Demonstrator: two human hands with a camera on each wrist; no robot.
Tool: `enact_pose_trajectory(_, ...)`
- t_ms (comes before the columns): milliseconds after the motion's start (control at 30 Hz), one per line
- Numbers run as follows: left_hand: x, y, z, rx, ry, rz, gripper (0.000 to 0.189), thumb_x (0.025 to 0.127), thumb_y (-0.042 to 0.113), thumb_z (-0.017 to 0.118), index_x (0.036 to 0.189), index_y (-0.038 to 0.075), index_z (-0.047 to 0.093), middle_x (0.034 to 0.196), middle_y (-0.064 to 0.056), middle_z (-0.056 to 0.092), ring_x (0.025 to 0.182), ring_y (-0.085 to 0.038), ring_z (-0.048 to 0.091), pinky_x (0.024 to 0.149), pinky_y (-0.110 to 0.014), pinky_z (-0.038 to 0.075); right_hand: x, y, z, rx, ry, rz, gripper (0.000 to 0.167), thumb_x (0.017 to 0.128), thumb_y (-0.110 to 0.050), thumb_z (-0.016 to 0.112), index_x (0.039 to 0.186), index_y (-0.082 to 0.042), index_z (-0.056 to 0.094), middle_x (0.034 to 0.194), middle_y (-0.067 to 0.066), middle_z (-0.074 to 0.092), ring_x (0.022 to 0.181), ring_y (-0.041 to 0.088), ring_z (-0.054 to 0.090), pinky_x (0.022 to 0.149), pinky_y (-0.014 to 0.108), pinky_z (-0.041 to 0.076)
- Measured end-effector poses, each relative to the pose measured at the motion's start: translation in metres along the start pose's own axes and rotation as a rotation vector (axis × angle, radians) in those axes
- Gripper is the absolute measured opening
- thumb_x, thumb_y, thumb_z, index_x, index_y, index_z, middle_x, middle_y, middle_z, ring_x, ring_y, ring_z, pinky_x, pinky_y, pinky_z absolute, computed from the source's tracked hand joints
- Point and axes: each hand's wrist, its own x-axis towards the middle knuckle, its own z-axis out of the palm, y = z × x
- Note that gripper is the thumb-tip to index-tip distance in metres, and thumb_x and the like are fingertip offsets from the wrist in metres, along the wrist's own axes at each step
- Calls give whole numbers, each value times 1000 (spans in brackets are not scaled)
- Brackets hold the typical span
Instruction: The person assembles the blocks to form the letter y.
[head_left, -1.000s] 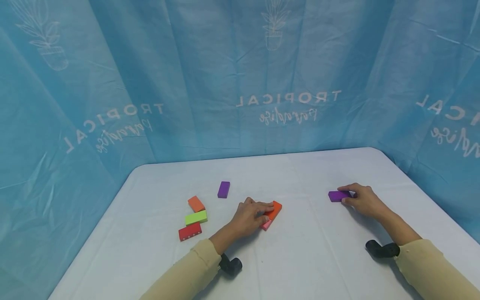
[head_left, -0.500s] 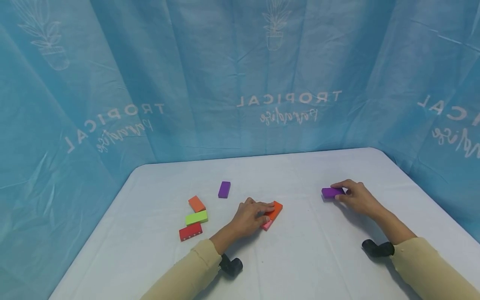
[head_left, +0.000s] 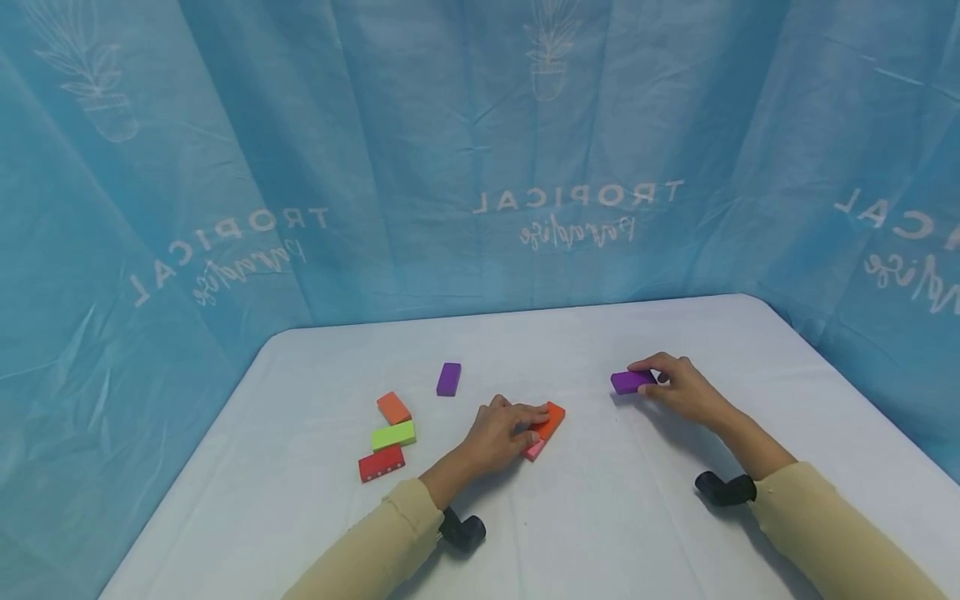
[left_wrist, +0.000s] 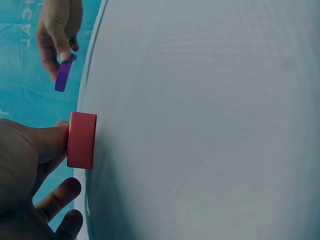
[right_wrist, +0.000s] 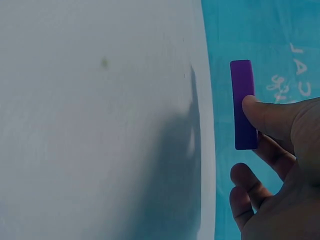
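Pink block (head_left: 534, 451) and orange block (head_left: 553, 419) lie end to end, slanting from seven o'clock to one on a white-covered table (head_left: 600, 517), as a person's left hand (head_left: 493, 435) reaches over them, thumb by the pink piece and fingertips on the orange. Whether that hand pinches the pieces or only presses them cannot be told for certain from either view. On a dial centred on the pair, twelve being straight away from the person, a red block (head_left: 381, 463) with pale dots along one side sits between eight and nine o'clock. Just beyond it, at nine, rests a lime-green block (head_left: 393, 435), with a second orange block (head_left: 393, 407) set at an angle just beside it, a shade past nine. Farther out, at two o'clock, the right hand (head_left: 686, 389) grips a purple block (head_left: 628, 382) between thumb and fingers, holding it above the table. About as deep, at ten o'clock, another purple block (head_left: 448, 379) lies flat. Behind everything, at twelve, hangs a blue curtain (head_left: 420, 250) bearing a potted-plant print (head_left: 547, 71) and reversed lettering (head_left: 577, 197).
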Motion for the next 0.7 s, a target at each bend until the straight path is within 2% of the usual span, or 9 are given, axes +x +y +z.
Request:
enact_pose_trajectory(133, 0, 0, 0, -14, 2, -5, 38, 88, 20, 66, 125, 23, 62, 133, 13, 57, 93, -10, 44, 79, -27, 31, 4, -8, 5, 14, -5, -10, 35, 87, -8, 62, 122, -9, 61, 122, 17, 58, 107, 32, 45, 78, 34, 38)
enact_pose_trajectory(333, 0, 1, 0, -13, 4, -9, 38, 88, 20, 66, 125, 23, 62, 133, 14, 57, 92, -9, 44, 78, -27, 31, 11, -19, 13, 20, -27, 22, 35, 88, -10, 62, 123, -13, 61, 125, 15, 56, 110, 32, 43, 78, 33, 38)
enact_pose_trajectory(700, 0, 1, 0, -8, -2, -16, 37, 88, 22, 66, 125, 24, 62, 133, 14, 57, 93, -9, 44, 78, -27, 31, 22, -29, 26, 26, -49, -14, 34, 87, -8, 63, 121, -13, 63, 124, 13, 57, 108, 31, 44, 78, 33, 37)
